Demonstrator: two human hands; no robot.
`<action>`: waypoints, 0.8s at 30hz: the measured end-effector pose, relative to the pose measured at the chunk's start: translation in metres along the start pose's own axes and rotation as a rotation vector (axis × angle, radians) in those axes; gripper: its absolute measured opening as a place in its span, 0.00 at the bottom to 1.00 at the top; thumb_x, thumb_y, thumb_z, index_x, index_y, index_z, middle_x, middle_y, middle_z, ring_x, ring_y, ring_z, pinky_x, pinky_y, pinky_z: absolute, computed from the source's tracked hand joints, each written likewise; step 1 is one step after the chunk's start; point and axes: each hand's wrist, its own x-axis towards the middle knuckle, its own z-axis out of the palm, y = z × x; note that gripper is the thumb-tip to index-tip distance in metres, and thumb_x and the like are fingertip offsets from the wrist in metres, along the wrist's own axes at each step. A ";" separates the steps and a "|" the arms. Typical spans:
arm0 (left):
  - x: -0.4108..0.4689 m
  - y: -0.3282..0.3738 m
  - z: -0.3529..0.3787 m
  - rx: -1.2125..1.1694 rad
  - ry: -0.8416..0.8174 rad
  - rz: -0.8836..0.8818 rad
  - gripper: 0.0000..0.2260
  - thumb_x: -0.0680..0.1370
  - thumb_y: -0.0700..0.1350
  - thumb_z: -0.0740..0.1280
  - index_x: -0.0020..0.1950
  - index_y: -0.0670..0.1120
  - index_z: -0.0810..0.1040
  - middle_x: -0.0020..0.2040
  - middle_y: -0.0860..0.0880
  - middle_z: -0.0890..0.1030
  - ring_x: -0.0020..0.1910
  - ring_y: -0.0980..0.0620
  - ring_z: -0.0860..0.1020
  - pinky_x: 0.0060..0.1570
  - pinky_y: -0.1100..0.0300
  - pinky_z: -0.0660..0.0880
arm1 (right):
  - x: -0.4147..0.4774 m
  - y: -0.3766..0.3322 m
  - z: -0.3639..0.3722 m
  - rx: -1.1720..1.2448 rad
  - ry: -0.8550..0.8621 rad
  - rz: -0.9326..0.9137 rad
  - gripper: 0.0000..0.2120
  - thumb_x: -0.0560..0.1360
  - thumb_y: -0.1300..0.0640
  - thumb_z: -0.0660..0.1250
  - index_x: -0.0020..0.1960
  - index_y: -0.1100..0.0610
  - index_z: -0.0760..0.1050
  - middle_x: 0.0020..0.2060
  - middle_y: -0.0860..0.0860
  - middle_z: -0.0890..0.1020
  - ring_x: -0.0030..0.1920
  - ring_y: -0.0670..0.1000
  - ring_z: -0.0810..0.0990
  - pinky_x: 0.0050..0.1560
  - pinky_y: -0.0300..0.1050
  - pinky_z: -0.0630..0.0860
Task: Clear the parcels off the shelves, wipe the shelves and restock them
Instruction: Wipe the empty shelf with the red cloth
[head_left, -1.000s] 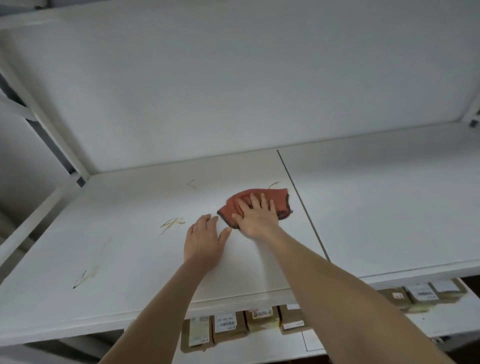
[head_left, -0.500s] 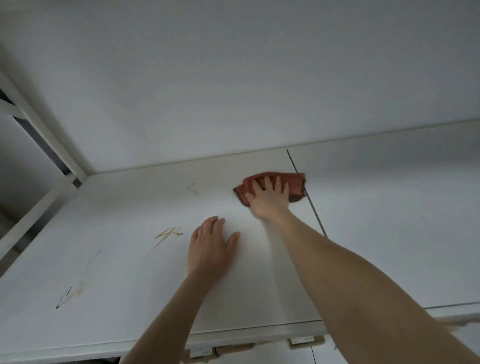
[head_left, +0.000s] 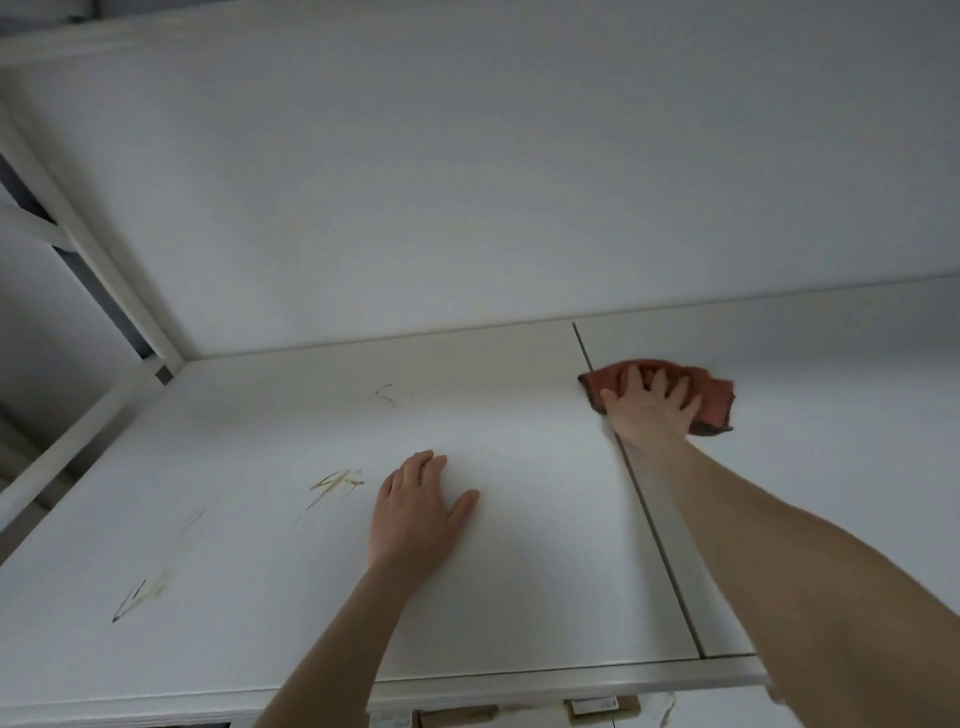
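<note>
1. Cloth (head_left: 714, 397): red, bunched, lying on the shelf (head_left: 260, 571) at 3 o'clock from view centre. Its left corner is at the seam (head_left: 655, 530) between the two boards.
2. Right hand (head_left: 649, 413): grip wide, fingers spread flat on top of the cloth, pressing rather than pinching. Heel of the palm sits over the seam.
3. Left hand (head_left: 415, 512): grip wide too, flat on bare shelf, holding nothing. Looks like a brace. Cloth is at 2 o'clock from it, well apart.
4. Step in hand, by my read: wipe. Restock not yet begun. Parcels (head_left: 597, 705) show only on the level below, at the 6 o'clock edge of view.
5. Flat hand suits even pressure, but spread the cloth out so more of it meets the board.
6. Use overlapping strokes from back edge to front lip. Pull dirt forward, not into the seam.
7. Targets from the left hand: yellow scuff (head_left: 335, 483) at 10 o'clock, dark squiggle (head_left: 387, 396) at 12, second scuff (head_left: 140, 597) at 8. Probably need a firmer local rub. Can't tell dirt from scratches.
8. Brace hand rests on board that needs wiping, so move it onto a wiped patch.
</note>
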 end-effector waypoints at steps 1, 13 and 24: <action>-0.001 0.000 0.000 -0.001 0.002 -0.006 0.42 0.68 0.70 0.40 0.73 0.49 0.64 0.73 0.51 0.64 0.73 0.53 0.61 0.72 0.58 0.54 | -0.007 -0.015 0.007 0.013 0.014 -0.020 0.29 0.81 0.42 0.50 0.79 0.49 0.49 0.78 0.56 0.52 0.77 0.64 0.46 0.75 0.62 0.41; 0.011 0.004 -0.014 0.095 -0.051 0.008 0.28 0.78 0.65 0.51 0.72 0.50 0.65 0.70 0.50 0.66 0.69 0.50 0.66 0.66 0.57 0.63 | -0.019 -0.056 0.025 -0.076 -0.100 -0.508 0.24 0.82 0.46 0.49 0.77 0.41 0.54 0.78 0.50 0.53 0.77 0.59 0.50 0.76 0.56 0.45; 0.086 -0.009 -0.003 0.100 -0.025 0.131 0.32 0.80 0.63 0.53 0.77 0.46 0.54 0.77 0.47 0.56 0.76 0.50 0.56 0.72 0.57 0.55 | 0.025 -0.133 0.050 -0.077 -0.088 -0.413 0.25 0.83 0.45 0.44 0.79 0.44 0.50 0.79 0.52 0.48 0.77 0.63 0.43 0.75 0.61 0.39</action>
